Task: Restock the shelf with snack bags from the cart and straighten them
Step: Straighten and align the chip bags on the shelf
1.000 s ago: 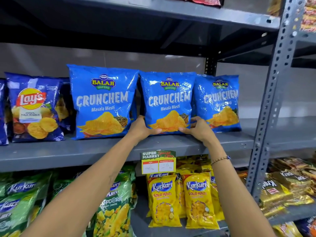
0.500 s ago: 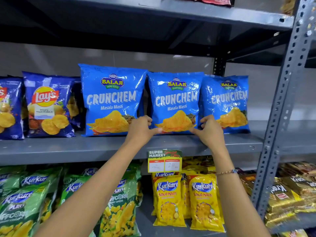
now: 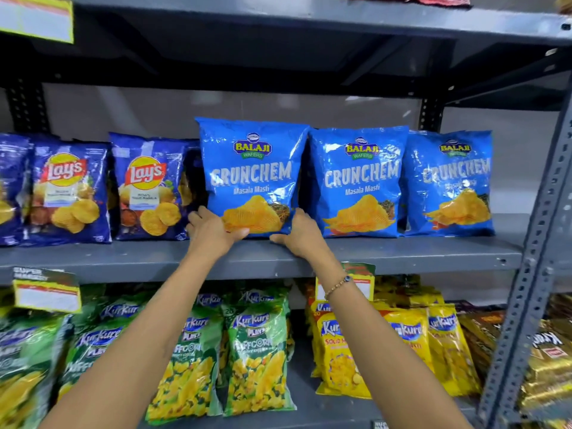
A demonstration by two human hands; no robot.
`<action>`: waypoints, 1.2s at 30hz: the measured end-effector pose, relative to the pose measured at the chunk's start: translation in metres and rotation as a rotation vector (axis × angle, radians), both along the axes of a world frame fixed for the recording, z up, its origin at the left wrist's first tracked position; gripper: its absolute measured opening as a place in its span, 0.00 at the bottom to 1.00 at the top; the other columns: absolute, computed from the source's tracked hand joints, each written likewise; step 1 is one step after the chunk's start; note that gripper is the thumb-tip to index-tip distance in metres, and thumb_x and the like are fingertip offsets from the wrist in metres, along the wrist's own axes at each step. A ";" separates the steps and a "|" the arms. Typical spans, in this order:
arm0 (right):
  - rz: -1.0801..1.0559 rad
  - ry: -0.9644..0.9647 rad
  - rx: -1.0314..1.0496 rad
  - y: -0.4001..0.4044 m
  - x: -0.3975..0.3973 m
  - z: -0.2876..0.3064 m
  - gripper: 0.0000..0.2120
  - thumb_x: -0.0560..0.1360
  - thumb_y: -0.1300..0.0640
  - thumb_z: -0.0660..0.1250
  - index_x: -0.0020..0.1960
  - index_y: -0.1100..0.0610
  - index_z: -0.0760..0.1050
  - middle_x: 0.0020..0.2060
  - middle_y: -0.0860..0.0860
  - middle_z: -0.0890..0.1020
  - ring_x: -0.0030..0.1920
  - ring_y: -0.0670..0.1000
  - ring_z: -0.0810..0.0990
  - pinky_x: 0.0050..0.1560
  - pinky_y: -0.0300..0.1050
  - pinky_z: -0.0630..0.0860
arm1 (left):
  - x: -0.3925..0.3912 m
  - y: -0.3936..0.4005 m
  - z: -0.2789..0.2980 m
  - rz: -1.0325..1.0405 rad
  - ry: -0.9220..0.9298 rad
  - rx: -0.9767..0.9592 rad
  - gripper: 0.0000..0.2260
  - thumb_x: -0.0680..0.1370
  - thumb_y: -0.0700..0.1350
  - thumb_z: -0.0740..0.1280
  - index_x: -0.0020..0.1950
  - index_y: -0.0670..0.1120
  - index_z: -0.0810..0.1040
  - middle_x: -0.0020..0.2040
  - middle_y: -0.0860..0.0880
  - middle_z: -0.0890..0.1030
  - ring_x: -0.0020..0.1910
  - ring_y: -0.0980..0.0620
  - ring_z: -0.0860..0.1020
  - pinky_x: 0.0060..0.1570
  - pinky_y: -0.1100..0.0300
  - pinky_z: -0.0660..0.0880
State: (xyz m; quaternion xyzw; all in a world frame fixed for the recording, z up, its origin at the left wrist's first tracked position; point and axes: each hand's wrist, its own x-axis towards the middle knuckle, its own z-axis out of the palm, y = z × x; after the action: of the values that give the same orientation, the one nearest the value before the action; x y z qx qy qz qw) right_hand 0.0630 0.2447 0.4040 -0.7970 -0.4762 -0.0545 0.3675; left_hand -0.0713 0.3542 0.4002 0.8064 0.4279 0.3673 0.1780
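Three blue Balaji Crunchem bags stand upright in a row on the grey middle shelf (image 3: 402, 253). Both hands hold the leftmost Crunchem bag (image 3: 252, 168) at its bottom. My left hand (image 3: 213, 232) grips its lower left corner with the thumb across the front. My right hand (image 3: 301, 235) clasps its lower right corner, down at the shelf surface. The middle Crunchem bag (image 3: 359, 181) and the right Crunchem bag (image 3: 448, 181) stand untouched beside it. No cart is in view.
Dark blue Lay's bags (image 3: 148, 187) stand close to the left of the held bag. Below are green Kurkure Puffcorn bags (image 3: 257, 351) and yellow Kurkure bags (image 3: 340, 351). A slotted steel upright (image 3: 532, 243) bounds the shelf on the right. Price tags (image 3: 46, 291) hang from the shelf edge.
Both hands have left the middle Crunchem bag and shifted left onto the leftmost one. The view has panned left too, showing more Lay's bags.
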 end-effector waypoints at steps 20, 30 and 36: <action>-0.062 0.044 0.041 -0.012 -0.004 0.002 0.32 0.70 0.49 0.73 0.65 0.65 0.66 0.62 0.61 0.76 0.61 0.60 0.74 0.59 0.53 0.73 | 0.001 -0.001 0.001 -0.019 0.039 -0.027 0.39 0.71 0.58 0.71 0.68 0.33 0.61 0.67 0.34 0.65 0.66 0.35 0.66 0.63 0.43 0.67; -0.423 0.142 0.445 -0.123 0.103 0.018 0.33 0.69 0.51 0.74 0.66 0.65 0.65 0.63 0.63 0.73 0.63 0.61 0.72 0.61 0.53 0.69 | 0.077 -0.099 0.017 -0.464 -0.023 0.298 0.20 0.75 0.51 0.69 0.62 0.42 0.71 0.56 0.44 0.77 0.52 0.47 0.77 0.48 0.58 0.71; -0.250 0.256 0.164 -0.123 0.136 0.001 0.43 0.66 0.50 0.77 0.72 0.62 0.58 0.70 0.59 0.69 0.69 0.59 0.69 0.62 0.48 0.68 | 0.127 -0.116 0.010 -0.318 0.225 0.120 0.33 0.75 0.55 0.67 0.68 0.33 0.62 0.66 0.36 0.68 0.64 0.38 0.70 0.59 0.49 0.69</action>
State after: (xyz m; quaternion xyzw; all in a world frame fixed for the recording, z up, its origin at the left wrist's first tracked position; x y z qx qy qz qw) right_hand 0.1988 0.1221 0.4054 -0.8178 -0.3168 -0.0367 0.4791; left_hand 0.0558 0.2386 0.4099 0.9089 0.2899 0.2668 0.1365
